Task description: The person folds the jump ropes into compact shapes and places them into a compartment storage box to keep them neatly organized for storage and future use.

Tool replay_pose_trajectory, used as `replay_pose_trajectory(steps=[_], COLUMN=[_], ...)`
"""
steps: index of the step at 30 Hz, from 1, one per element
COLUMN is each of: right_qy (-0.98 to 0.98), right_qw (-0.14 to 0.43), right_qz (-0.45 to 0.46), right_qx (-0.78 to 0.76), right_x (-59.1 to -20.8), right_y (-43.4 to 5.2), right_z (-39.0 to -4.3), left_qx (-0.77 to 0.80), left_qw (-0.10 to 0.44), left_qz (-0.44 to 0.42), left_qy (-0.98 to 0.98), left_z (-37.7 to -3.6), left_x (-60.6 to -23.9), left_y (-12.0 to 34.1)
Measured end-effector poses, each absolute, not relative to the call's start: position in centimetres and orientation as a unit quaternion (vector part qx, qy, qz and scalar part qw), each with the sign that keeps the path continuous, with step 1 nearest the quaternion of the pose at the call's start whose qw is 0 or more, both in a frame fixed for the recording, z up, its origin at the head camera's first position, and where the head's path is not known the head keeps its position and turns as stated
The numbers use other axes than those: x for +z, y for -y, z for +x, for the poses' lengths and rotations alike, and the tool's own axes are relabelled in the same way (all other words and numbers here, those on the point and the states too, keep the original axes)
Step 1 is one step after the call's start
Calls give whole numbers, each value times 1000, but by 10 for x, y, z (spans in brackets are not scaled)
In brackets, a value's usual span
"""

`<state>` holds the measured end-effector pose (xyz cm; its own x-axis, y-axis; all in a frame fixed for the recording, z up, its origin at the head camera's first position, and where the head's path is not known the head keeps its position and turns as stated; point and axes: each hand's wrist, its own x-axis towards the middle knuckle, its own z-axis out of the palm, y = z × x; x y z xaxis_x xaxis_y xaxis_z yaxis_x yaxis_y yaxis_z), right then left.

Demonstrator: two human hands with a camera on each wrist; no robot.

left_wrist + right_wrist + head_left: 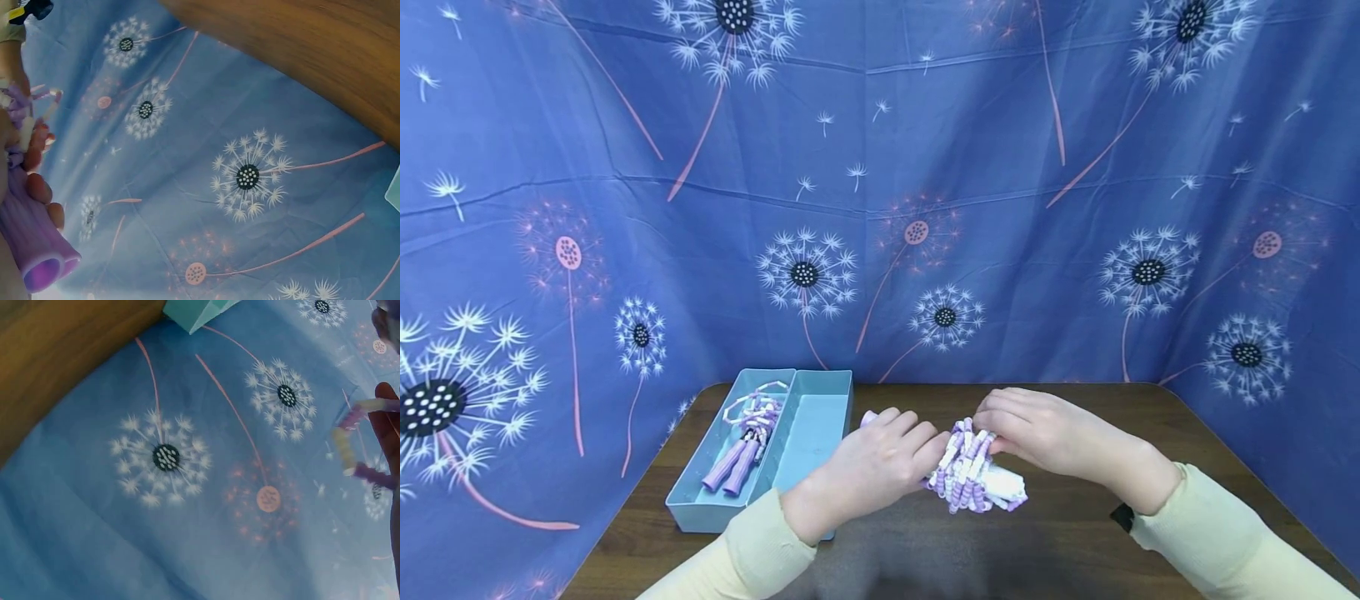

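Observation:
A bundled beaded jump rope (962, 467) in purple and white is held up between both hands, over the table. My left hand (880, 458) grips its purple handles; their hollow ends (50, 269) stick out past the curled fingers in the left wrist view. On the bundle's other side, my right hand (1030, 429) pinches the beaded cord at the top of the coils. A bent length of beads (347, 444) loops out from the right fingers in the right wrist view. The palm sides of both hands are hidden in the head view.
A light blue two-compartment tray (847, 387) stands at the left on the brown wooden table (1075, 550). Its left compartment holds a second beaded jump rope (745, 450) with purple handles. A blue dandelion-print cloth (880, 125) hangs behind and along the sides.

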<state>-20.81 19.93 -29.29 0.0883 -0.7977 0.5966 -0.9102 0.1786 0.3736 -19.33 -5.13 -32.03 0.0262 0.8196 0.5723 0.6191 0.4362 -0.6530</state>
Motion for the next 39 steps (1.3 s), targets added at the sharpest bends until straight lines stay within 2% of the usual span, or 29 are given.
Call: replay_pose_trajectory(steps=[5,9,18,24,26,30,33,39], right_qy=[703,732,749,747,754,790,797,812], right_qw=[359,322,326,231,217,215,217,278], right_qz=[604,572,480,435,408,345,336,325], right_qx=[109,180,319,447,466,459,452,397], right_x=[-308,-321,-351,-367,-369,-369,-368,-362], right_y=[-202,-200,-187,-174,-169,-159,-154,-154], right_z=[-212,-211,-209,-202,-198,-188,-182,-180], left_qx=[81,56,0,-22,-20,-25,-32,-31], left_qw=[480,485,481,454,453,467,473,463], left_qz=[-519,-508,-466,-424,-412,-378,-346,-322], left_qy=[702,710,742,784,790,799,810,825], left_z=[-191,-192,-195,-194,-195,-200,-205,-203], left_x=[-321,-321,-319,-322,-324,-327,-327,-321], left_y=[50,49,47,45,44,42,41,39])
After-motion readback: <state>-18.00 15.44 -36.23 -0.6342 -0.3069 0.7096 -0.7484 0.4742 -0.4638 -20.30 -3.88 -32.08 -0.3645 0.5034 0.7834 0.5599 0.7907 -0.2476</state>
